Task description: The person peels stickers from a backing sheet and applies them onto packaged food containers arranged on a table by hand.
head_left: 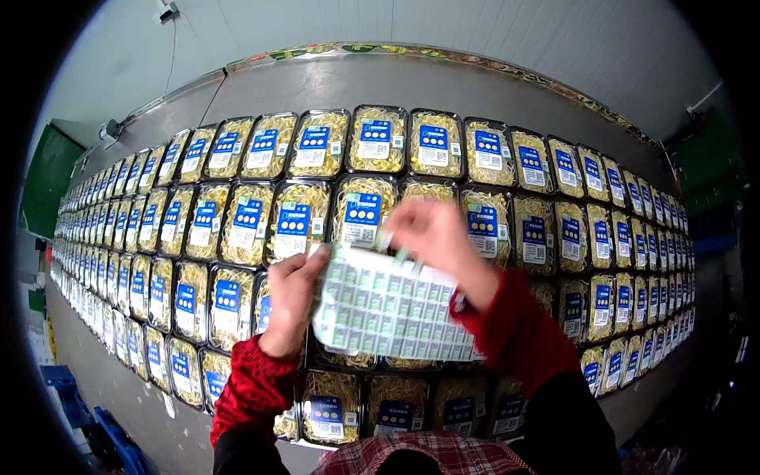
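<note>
My left hand [291, 297] grips the left edge of a sheet of stickers [388, 309], its thumb on top. Small green-and-white labels fill the sheet in rows, and a bare white strip runs along its upper edge. Above that edge, my right hand [431, 233] is closed in a pinch and smeared by motion. A small pale-green sticker [384, 239] shows at its fingertips. Beneath both hands lie clear-topped black trays of bean sprouts [364, 210] with blue-and-white labels; the sheet and hands hide some of them.
Several long rows of packed trays [380, 141] cover the grey table [332, 79] from left to right. A pale wall [443, 28] rises behind its far edge. Blue crates or pallets [95, 423] stand low at the left.
</note>
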Motion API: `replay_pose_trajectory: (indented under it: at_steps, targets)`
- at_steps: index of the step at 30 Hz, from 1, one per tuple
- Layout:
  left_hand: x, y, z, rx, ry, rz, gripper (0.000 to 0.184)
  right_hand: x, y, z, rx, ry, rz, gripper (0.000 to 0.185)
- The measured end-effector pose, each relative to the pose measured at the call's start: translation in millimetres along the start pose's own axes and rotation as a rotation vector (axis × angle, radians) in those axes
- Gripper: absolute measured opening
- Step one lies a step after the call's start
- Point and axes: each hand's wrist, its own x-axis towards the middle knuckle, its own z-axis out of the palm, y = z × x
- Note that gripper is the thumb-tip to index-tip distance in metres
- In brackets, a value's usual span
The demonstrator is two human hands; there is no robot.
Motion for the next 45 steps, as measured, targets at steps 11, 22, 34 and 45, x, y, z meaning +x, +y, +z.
replay_pose_trajectory:
  at_steps: [11, 22, 34, 45]
  targets:
    - [-9, -20, -31, -0.019, -0.055, -0.01, 0.024, 183, 117, -113, -0.244, 0.612, 0.24, 0.017]
    - [-4, -21, -28, -0.031, -0.071, -0.031, 0.021, 199, 115, -100, -1.243, 0.563, 0.112, 0.028]
    - [-6, -18, -15, -0.093, -0.09, 0.027, 0.016, 161, 119, -237, -0.303, 0.588, 0.174, 0.03]
    - [-12, 11, 10, -0.159, -0.112, 0.055, 0.014, 126, 97, -322, -0.311, 0.659, 0.404, 0.043]
